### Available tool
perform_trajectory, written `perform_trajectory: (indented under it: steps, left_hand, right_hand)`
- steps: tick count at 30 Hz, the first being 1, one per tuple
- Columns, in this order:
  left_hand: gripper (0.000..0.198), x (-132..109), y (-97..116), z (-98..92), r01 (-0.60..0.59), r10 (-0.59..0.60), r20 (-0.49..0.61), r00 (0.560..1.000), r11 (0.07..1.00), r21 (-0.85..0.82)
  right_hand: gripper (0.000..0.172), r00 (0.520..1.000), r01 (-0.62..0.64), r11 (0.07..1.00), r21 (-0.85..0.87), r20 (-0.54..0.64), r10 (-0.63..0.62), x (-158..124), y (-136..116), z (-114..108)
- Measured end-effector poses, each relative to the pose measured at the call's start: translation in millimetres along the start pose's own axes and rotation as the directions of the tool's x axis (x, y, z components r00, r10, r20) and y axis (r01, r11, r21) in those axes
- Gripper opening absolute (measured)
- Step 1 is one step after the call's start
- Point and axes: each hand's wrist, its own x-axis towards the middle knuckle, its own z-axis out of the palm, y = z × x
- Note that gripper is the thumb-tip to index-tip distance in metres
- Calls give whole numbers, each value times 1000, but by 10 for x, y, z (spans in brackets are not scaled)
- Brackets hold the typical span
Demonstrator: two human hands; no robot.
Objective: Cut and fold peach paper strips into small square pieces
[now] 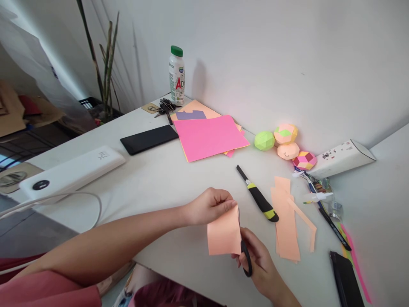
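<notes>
My left hand [213,206] pinches the top edge of a peach-coloured sheet of paper [223,234], held just above the table. My right hand [257,262] grips black-handled scissors [246,258], whose blades lie along the paper's right edge and are partly hidden by it. To the right of the hands are cut peach paper strips [286,226], stacked flat, with a thin bent strip [305,219] beside them. A black and yellow-green utility knife [260,198] rests beyond the hands, its lower end against the strips.
Pink paper [211,136] tops a stack of sheets near a black phone [149,139]. A white power bank [73,170] with a cable lies left. Several folded paper balls [264,140] sit by the wall. A bottle [177,79] and keys [166,106] stand at the back; a black case [345,279] lies right.
</notes>
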Motion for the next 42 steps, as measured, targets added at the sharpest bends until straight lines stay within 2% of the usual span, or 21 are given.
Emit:
perform_trajectory:
  steps: [9, 23, 32, 42]
  left_hand:
    - [39, -3, 19, -2, -15, 16, -11, 1000, 1000, 12]
    - [37, 9, -16, -6, -31, 32, -19, 999, 999, 30]
    - [37, -1, -17, 30, -22, 21, 18, 1000, 999, 40]
    - [38, -1, -46, 46, -25, 24, 27, 999, 998, 51]
  right_hand:
    - [41, 999, -19, 1000, -1, -36, 19, -11, 29, 13]
    - [43, 997, -41, 993, 106, -53, 47, -2, 52, 39]
    - [39, 1000, -27, 997, 79, 6, 26, 24, -23, 31]
    - [39, 1000, -27, 998, 52, -4, 27, 23, -21, 22]
